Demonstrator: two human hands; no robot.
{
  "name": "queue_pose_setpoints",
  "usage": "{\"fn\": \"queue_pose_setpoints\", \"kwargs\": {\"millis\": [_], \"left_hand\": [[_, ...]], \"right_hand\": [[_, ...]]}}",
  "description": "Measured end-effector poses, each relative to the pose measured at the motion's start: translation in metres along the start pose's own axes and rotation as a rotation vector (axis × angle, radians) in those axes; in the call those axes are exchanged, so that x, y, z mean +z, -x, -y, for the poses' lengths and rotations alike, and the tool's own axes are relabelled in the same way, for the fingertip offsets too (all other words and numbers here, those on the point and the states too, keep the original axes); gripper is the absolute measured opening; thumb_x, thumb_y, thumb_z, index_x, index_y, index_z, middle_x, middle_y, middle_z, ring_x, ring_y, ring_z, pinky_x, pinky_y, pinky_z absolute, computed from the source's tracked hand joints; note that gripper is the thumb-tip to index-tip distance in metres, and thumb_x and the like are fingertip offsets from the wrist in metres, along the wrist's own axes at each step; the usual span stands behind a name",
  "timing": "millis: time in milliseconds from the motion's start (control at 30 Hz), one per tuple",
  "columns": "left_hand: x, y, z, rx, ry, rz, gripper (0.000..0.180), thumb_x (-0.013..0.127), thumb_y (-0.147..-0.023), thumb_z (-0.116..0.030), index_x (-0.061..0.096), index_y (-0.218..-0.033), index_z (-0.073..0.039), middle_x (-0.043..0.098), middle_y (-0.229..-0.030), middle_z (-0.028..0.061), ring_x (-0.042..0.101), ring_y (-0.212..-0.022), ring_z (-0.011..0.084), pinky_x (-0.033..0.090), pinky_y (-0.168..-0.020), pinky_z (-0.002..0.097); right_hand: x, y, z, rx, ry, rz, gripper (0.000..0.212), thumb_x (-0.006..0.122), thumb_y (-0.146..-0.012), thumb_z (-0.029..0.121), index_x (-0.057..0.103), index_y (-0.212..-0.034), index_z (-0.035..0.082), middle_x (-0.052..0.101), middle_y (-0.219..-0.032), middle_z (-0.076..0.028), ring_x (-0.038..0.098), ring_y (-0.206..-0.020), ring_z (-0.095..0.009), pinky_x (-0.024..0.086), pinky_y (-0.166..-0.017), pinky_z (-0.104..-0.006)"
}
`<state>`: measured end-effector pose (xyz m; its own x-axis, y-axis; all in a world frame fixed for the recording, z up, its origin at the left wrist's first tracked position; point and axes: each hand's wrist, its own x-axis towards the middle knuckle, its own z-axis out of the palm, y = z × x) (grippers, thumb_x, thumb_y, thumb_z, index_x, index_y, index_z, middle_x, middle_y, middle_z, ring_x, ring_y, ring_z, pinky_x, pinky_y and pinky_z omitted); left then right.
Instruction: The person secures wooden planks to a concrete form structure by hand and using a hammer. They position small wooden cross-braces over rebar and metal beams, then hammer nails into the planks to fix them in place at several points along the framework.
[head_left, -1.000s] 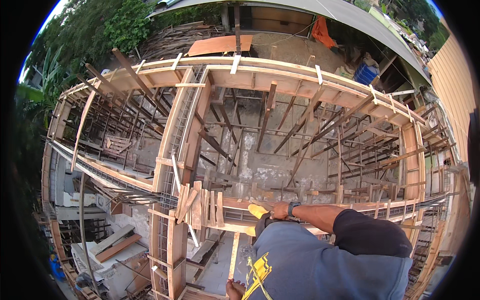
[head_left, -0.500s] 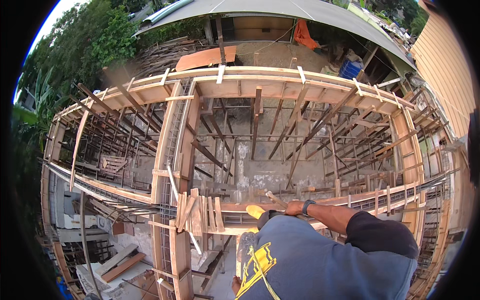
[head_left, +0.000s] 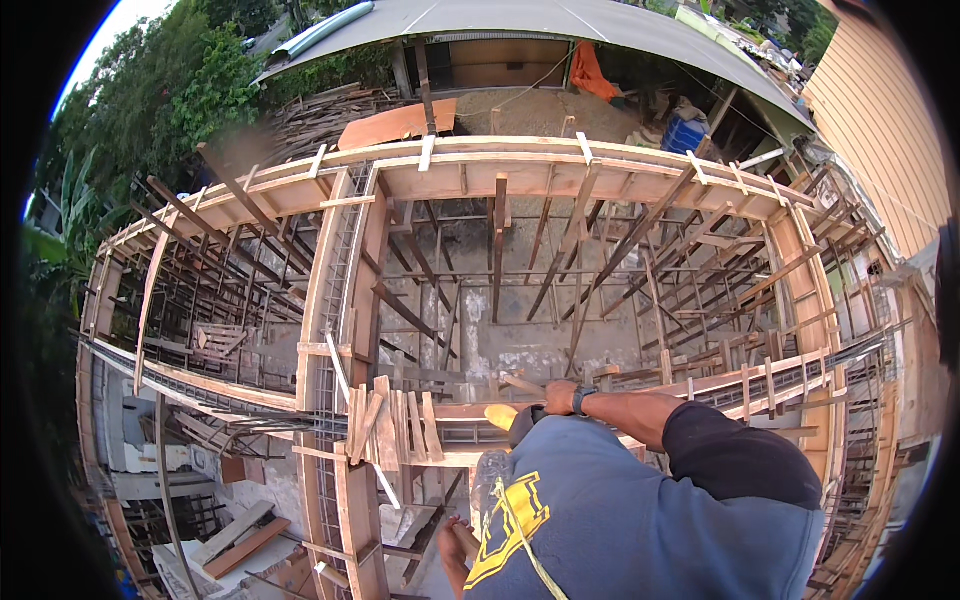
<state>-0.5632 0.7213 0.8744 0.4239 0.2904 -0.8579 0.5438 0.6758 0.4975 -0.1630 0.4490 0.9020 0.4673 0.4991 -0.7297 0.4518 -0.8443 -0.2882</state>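
right hand (head_left: 562, 398), wristwatch (head_left: 583, 400) worn, is seen clenched on what looks like a hammer (head_left: 512, 414), its yellowish end just left of the fist; the long axis cannot be made out. wooden beam formwork (head_left: 440, 412) is met just left of that end, running left to right. left hand (head_left: 455, 545) is glimpsed low, farther off; its grip cannot be told.

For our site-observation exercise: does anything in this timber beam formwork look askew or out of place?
Yes. At the junction of the beam forms, a cluster of short boards is fanned out at differing angles, not square, unlike the straight sides. The right hand rests just beside it, near a yellow-tipped tool.
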Motion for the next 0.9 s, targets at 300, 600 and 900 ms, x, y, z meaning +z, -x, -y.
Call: {"fn": "queue_pose_setpoints", "kwargs": {"millis": [300,600,900], "left_hand": [[0.084,0.023,-0.177,0.069,0.037,0.273,0.061,0.054,-0.095,-0.059,0.055,-0.137,-0.015,0.064,-0.085,0.0076,0.066,-0.070,0.0241,0.056,-0.065,0.0406],[0.090,0.034,-0.197,0.410,0.430,0.191,0.060,0.056,-0.098,-0.052,0.050,-0.141,-0.011,0.062,-0.115,0.0107,0.066,-0.085,0.0209,0.058,-0.074,0.0339],[0.068,0.049,-0.136,0.473,0.596,-0.138,0.047,0.054,-0.099,-0.048,0.055,-0.130,-0.013,0.065,-0.105,0.0092,0.064,-0.082,0.0208,0.056,-0.074,0.0378]], "right_hand": [[-0.099,0.056,0.151,-0.431,-0.088,-0.317,0.036,0.067,-0.082,0.022,0.055,-0.108,0.000,0.068,-0.089,-0.024,0.066,-0.088,-0.044,0.051,-0.076,-0.0538],[-0.099,0.048,0.224,-0.806,0.032,-0.333,0.031,0.068,-0.083,0.024,0.051,-0.103,0.007,0.064,-0.090,-0.016,0.064,-0.092,-0.040,0.048,-0.077,-0.0531],[-0.104,0.068,0.175,-0.868,-0.014,-0.838,0.049,0.072,-0.080,0.046,0.060,-0.110,0.009,0.058,-0.107,-0.010,0.055,-0.109,-0.028,0.043,-0.092,-0.0467]]}}
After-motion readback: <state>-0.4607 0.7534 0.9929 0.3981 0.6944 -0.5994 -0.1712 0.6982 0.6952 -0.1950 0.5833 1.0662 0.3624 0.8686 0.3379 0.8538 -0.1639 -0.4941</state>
